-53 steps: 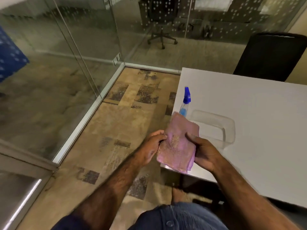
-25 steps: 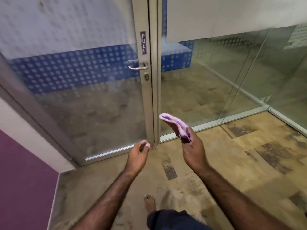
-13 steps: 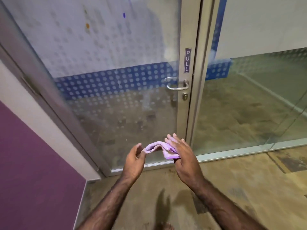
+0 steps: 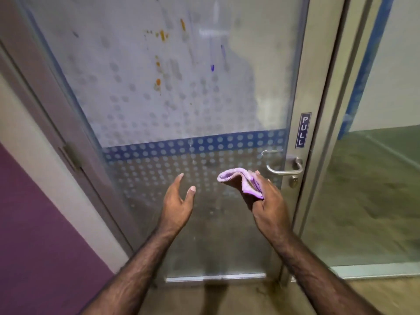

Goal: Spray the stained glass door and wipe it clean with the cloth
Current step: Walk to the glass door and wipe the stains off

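Two bare hands are being held up in front of a metal-framed glass door with a frosted dot pattern, seen from the head camera. A folded lilac microfibre cloth is being gripped by the right hand, its fingers closed around the lower part while the upper fold is arching free towards the left. The left hand is being kept empty, with fingers spread and palm turned inward, a little apart from the cloth. Orange stains and a purple streak are being shown on the upper glass, well above both hands. A silver lever handle is being seen just right of the cloth, under a dark blue "PULL" label. A purple wall panel is being shown at lower left.
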